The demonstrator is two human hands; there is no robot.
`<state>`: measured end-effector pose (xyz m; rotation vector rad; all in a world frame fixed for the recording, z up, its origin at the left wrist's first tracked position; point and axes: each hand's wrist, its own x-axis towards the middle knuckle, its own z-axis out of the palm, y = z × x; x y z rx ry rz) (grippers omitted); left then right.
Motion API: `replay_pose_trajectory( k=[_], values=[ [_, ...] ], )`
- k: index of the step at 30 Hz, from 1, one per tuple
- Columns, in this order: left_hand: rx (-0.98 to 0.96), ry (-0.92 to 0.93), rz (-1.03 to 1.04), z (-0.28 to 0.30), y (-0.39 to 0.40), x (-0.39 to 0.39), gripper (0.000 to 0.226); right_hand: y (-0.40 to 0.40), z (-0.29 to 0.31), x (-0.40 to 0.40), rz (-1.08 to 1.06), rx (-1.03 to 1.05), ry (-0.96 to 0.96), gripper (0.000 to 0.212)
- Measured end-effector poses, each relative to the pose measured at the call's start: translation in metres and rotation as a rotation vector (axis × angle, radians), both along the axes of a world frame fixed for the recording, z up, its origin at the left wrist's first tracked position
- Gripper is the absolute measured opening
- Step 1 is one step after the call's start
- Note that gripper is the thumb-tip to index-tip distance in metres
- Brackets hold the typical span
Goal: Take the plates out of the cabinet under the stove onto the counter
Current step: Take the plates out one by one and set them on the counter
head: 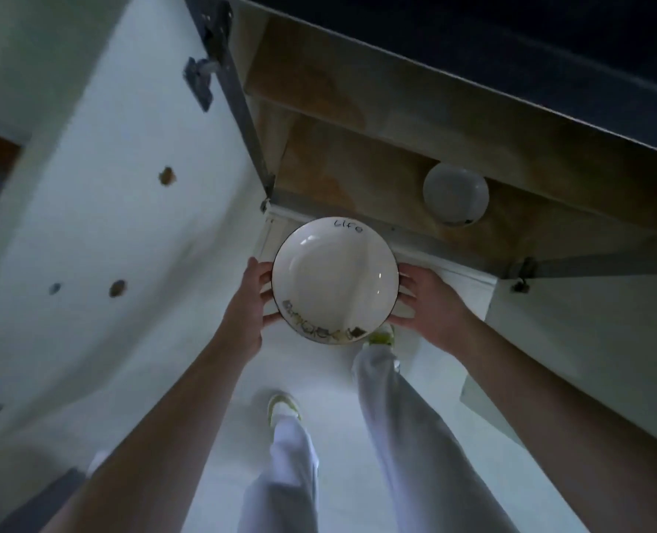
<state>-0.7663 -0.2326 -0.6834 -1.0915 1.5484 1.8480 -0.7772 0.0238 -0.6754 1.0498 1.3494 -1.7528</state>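
fingers (271, 296) under plate (334, 280) hidden, cabinet dish (455, 194) blurred, possibly a bowl

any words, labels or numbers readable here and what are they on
"Life", handwritten in dark letters, on the far inner rim of the white plate held between the left hand and right hand.
The dark printed band along the plate's near rim: pattern or lettering, too blurred to tell.
The pale dish inside the cabinet: no text visible.
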Motion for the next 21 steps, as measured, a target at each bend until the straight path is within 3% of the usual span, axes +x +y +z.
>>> replay_pose_trajectory(
  k=[4, 12, 17, 21],
  values=[
    [-0.002, -0.012, -0.025, 0.060, -0.007, 0.029, 0.045, 0.001, 0.066, 0.036, -0.020, -0.019, 0.070, 0.024],
    [0.019, 0.038, -0.047, 0.188, -0.019, 0.084, 0.033, -0.027, 0.189, 0.091, -0.026, 0.148, 0.111, 0.025],
    [0.055, 0.083, -0.052, 0.251, -0.034, 0.112, 0.036, -0.045, 0.262, 0.121, -0.049, 0.176, 0.194, 0.025],
    [0.155, 0.097, -0.053, 0.295, -0.047, 0.131, 0.052, -0.048, 0.308, 0.146, -0.103, 0.200, 0.212, 0.021]
  ],
)
